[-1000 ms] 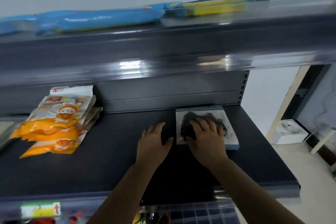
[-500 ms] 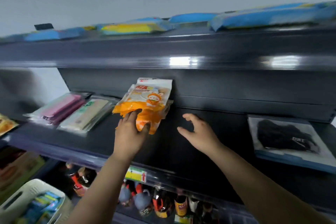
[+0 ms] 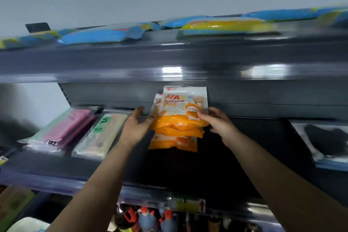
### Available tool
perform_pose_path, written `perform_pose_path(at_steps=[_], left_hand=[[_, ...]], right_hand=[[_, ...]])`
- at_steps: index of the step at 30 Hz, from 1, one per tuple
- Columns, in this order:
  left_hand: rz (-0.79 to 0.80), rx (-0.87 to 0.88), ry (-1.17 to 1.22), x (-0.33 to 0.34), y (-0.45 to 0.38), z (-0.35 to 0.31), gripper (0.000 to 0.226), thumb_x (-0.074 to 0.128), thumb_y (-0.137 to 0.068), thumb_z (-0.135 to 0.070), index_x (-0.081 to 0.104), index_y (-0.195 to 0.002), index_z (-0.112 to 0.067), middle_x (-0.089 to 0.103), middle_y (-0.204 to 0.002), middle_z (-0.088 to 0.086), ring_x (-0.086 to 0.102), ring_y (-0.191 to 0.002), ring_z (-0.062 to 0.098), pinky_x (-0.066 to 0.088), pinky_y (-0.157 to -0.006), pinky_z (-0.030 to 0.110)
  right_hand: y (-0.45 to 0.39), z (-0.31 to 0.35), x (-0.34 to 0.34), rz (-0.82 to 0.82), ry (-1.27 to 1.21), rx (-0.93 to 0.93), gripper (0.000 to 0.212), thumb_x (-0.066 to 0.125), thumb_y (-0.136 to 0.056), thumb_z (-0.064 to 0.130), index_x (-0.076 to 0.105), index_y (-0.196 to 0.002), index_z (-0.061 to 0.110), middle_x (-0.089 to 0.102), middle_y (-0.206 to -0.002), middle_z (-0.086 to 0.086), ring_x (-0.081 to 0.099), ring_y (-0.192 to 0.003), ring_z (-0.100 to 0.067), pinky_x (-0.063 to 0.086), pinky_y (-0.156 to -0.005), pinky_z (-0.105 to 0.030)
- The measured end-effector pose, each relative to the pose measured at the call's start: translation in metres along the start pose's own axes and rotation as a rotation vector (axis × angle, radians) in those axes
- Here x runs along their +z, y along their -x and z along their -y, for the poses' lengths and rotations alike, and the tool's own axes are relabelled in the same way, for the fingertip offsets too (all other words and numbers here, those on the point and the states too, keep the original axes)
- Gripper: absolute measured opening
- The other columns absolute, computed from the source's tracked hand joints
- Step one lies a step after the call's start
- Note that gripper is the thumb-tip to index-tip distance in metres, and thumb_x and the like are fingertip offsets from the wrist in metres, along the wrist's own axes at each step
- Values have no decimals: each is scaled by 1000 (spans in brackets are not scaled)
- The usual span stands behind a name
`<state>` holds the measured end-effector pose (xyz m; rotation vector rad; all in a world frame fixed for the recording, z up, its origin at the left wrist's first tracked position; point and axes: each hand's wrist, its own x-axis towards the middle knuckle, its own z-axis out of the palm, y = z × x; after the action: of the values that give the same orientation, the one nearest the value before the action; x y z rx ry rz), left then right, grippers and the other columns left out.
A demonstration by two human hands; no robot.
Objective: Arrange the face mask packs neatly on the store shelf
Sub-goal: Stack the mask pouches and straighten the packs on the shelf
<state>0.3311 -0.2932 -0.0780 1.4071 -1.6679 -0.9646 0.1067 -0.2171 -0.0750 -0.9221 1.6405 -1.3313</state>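
Orange packs (image 3: 178,124), centre frame, on the dark shelf (image 3: 188,167).
My left hand (image 3: 136,128) presses their left edge, fingers straight; my right hand (image 3: 216,122) pinches the right edge.

On the dark metal shelf (image 3: 188,171), the stack of orange-and-white mask pouches (image 3: 178,120) sat mid-shelf between both hands. Left of it lay the flat pale-green pack (image 3: 101,135), then the pink packs (image 3: 69,128). Far right lay what seemed, through blur, a clear pack of black masks (image 3: 327,141).
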Motion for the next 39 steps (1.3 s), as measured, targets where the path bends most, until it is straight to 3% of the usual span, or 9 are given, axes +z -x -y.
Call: perform_pose_path(at_steps=[5,7,12,15,18,22,25,33,39], left_hand=[[124,-43,-9,0,-28,2,84,62,-63,-68,49,-131,-20,56,-132,11,56,-116,27,44,-102,42],[170,-72,-24,2,-36,4,73,62,-74,-60,45,-133,-20,54,-133,9,55,-115,26,43,-101,38],[251,-128,81,10,-52,7,48,63,-84,-42,50,-123,-19,60,-106,-1,56,-90,16,42,-81,27],[335,-186,175,10,-62,8,66,70,-74,-52,48,-126,-19,61,-118,3,62,-96,19,50,-81,32],[415,-274,221,11,-77,15,105,75,-45,-72,47,-132,-20,67,-115,5,67,-97,23,50,-94,44],[524,-334,238,16,-88,19,77,67,-55,-73,60,-118,-30,66,-120,7,60,-111,27,39,-106,50],[574,-350,246,18,-83,12,52,56,-74,-68,59,-112,-33,63,-122,6,57,-113,27,40,-103,53],[630,-498,320,21,-87,19,30,52,-82,-50,63,-93,-24,68,-92,7,60,-87,26,46,-76,36],[625,-499,383,23,-75,23,25,58,-83,-38,61,-101,-20,71,-85,7,62,-84,26,48,-75,35]], right_hand=[[-20,-1,9,-47,-31,84,36,71,-79,36,59,-112,27,58,-110,0,55,-101,-20,46,-91,-37],[-25,-3,13,-56,-29,94,29,74,-76,38,61,-100,28,63,-105,2,59,-96,-19,49,-82,-34],[-33,-11,17,36,-57,152,90,82,-44,59,59,-122,21,69,-112,-4,67,-97,-23,54,-72,-32],[-40,-12,13,77,-136,230,53,65,-74,54,62,-116,24,69,-107,-4,63,-95,-22,51,-80,-36],[-47,-14,7,100,-130,269,47,60,-71,61,67,-101,26,71,-100,-5,62,-97,-27,45,-95,-46],[-54,-11,11,98,-130,320,62,65,-54,63,67,-102,23,72,-95,-6,64,-94,-30,47,-89,-47],[-61,-12,18,114,-183,346,62,72,-54,56,68,-106,21,71,-103,-10,62,-103,-33,41,-101,-54],[-68,-13,26,134,-207,364,67,77,-53,39,66,-114,13,74,-94,-13,68,-88,-30,50,-92,-45],[-57,-18,24,215,-229,373,47,74,-66,38,67,-106,13,75,-94,-11,71,-83,-26,53,-87,-42]])
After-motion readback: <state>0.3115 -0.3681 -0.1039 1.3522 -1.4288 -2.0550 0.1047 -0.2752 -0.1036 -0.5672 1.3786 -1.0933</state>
